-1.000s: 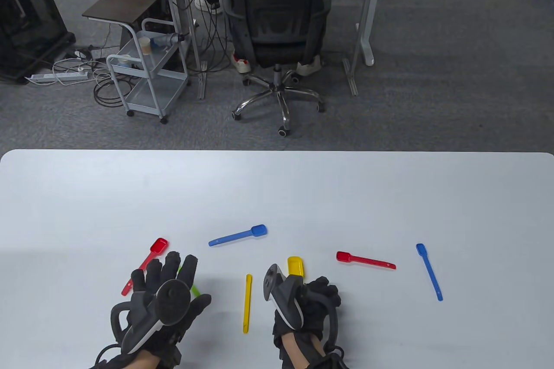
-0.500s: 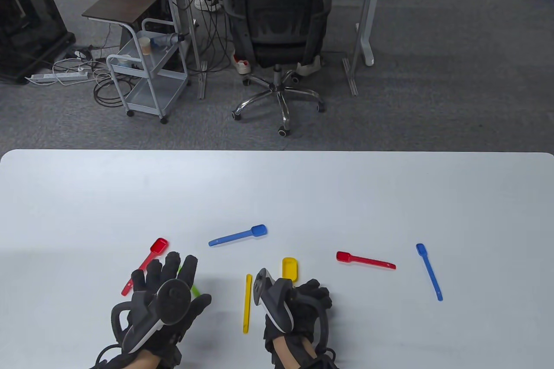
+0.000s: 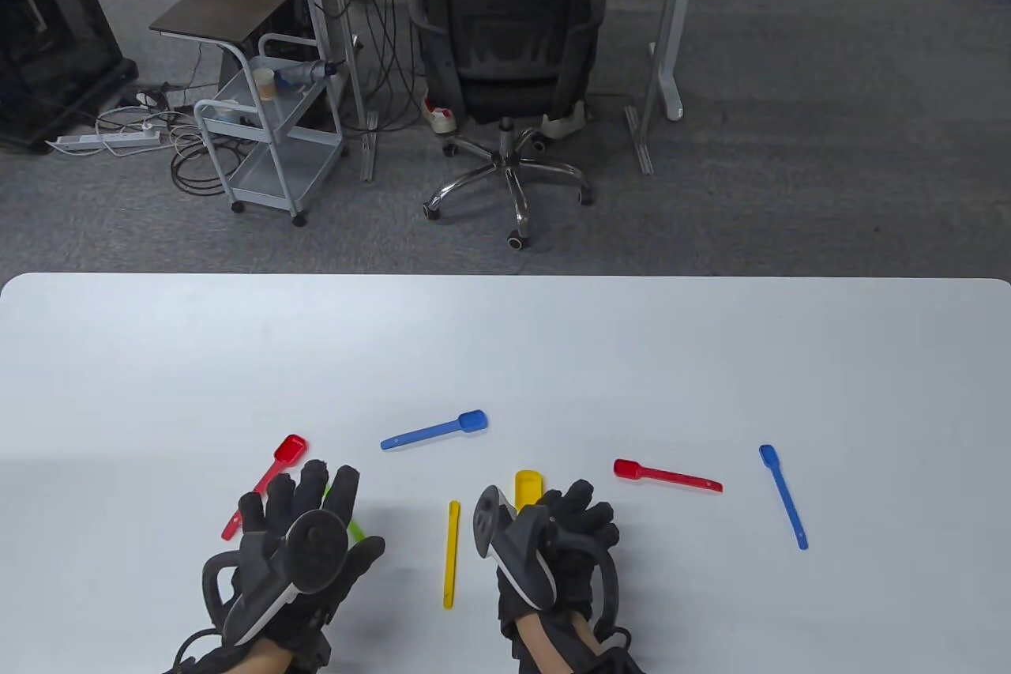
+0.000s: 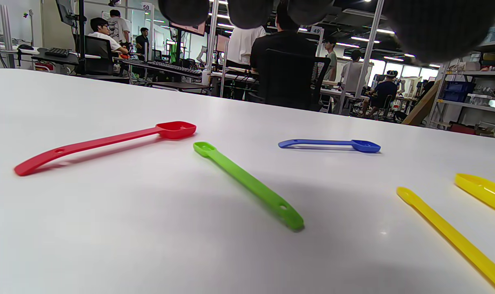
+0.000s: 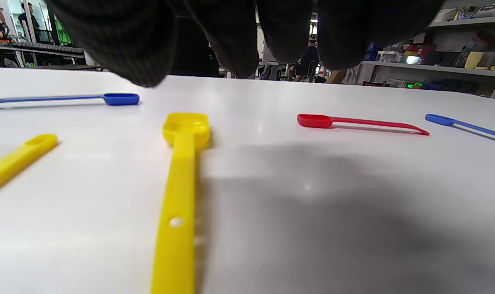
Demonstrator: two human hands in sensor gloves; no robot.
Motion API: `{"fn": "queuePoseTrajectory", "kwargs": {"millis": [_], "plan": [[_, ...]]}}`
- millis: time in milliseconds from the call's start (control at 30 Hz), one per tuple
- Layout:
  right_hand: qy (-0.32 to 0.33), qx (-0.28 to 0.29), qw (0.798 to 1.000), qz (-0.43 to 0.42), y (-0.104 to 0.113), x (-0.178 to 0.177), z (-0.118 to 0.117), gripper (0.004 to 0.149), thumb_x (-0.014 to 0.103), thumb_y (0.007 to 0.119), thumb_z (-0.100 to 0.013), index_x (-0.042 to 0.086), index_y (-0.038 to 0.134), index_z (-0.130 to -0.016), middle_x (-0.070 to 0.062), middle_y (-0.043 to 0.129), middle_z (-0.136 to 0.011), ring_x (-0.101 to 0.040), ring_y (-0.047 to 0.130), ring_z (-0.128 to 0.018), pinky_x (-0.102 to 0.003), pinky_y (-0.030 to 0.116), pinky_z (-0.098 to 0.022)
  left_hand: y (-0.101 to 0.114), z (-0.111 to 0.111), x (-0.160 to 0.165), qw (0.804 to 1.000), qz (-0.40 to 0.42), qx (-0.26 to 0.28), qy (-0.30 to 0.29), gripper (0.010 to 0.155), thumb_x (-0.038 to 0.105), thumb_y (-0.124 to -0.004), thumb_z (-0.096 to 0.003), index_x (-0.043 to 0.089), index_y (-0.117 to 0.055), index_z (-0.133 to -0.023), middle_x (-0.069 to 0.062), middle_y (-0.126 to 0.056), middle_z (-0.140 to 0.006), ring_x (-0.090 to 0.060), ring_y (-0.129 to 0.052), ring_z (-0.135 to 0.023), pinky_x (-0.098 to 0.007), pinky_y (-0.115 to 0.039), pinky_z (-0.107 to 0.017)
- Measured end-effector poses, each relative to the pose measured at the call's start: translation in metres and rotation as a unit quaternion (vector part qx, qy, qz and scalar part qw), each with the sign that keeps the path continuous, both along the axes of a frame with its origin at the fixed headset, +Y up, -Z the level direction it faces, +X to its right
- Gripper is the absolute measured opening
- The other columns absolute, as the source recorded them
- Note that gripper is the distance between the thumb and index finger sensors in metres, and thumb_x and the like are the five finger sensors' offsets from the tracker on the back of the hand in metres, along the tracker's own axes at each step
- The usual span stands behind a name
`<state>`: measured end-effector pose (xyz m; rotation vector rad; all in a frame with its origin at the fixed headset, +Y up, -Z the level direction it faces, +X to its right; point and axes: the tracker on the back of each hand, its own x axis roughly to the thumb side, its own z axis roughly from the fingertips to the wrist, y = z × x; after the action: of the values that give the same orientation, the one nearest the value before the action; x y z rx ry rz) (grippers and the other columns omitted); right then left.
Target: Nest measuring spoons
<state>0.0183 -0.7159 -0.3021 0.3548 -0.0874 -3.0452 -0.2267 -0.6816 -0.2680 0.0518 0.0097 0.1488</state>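
Both hands wear black knitted sensor gloves. The left hand carries a tracker with a dark round disc and a grey-white stem, ringed by a black loop. The right hand bears a matching grey-and-black tracker. Bare skin shows at each wrist, with black cables trailing beside the cuffs.

Gloved fingers hang above a yellow spoon
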Motion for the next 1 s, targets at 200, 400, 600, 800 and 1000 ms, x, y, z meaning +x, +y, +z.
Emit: {"fn": "queuePoseTrajectory", "kwargs": {"millis": [200, 400, 600, 800, 1000], "plan": [[0.006, 0.025, 1.000, 0.000, 0.016, 0.024, 0.002, 0.069, 0.048, 0.075, -0.051, 0.009, 0.067, -0.108, -0.031, 0.056, -0.119, -0.064, 0.067, -0.096, -0.072, 0.059, -0.065, 0.000, 0.000, -0.001, 1.000, 0.001, 0.002, 0.002, 0.087, 0.068, -0.081, -0.0403, 0.036, -0.054, -0.116, -0.006, -0.053, -0.125, -0.053, -0.059, -0.115, -0.070, -0.039, -0.080], [0.004, 0.050, 0.999, -0.010, 0.026, 0.063, 0.005, 0.069, 0.048, 0.075, -0.051, 0.009, 0.067, -0.108, -0.030, 0.056, -0.120, -0.063, 0.066, -0.098, -0.071, 0.058, -0.067, 0.000, 0.000, -0.002, 1.000, 0.000, 0.003, 0.005, 0.087, 0.068, -0.081, -0.0401, 0.036, -0.054, -0.116, -0.006, -0.054, -0.125, -0.052, -0.059, -0.115, -0.070, -0.039, -0.080], [0.007, 0.069, 0.997, -0.034, 0.021, 0.107, 0.010, 0.068, 0.047, 0.076, -0.050, 0.010, 0.068, -0.107, -0.028, 0.057, -0.120, -0.060, 0.066, -0.099, -0.070, 0.057, -0.068, -0.001, -0.001, -0.003, 1.000, 0.000, 0.002, 0.007, 0.088, 0.069, -0.081, -0.0399, 0.035, -0.052, -0.116, -0.006, -0.053, -0.125, -0.052, -0.060, -0.115, -0.070, -0.040, -0.081], [0.020, 0.092, 0.993, -0.066, 0.014, 0.149, 0.015, 0.067, 0.047, 0.076, -0.050, 0.011, 0.070, -0.106, -0.026, 0.060, -0.119, -0.059, 0.069, -0.098, -0.069, 0.059, -0.067, -0.002, -0.002, -0.004, 1.000, 0.000, 0.002, 0.011, 0.090, 0.069, -0.081, -0.0396, 0.035, -0.050, -0.117, -0.005, -0.055, -0.125, -0.051, -0.061, -0.115, -0.069, -0.041, -0.081], [0.045, 0.104, 0.992, -0.064, 0.010, 0.176, 0.017, 0.066, 0.046, 0.076, -0.050, 0.012, 0.070, -0.105, -0.025, 0.061, -0.119, -0.057, 0.070, -0.099, -0.067, 0.060, -0.068, -0.006, -0.005, -0.005, 1.000, -0.003, 0.002, 0.010, 0.089, 0.069, -0.081, -0.0395, 0.034, -0.051, -0.116, -0.005, -0.057, -0.124, -0.049, -0.066, -0.114, -0.066, -0.046, -0.082]]}}
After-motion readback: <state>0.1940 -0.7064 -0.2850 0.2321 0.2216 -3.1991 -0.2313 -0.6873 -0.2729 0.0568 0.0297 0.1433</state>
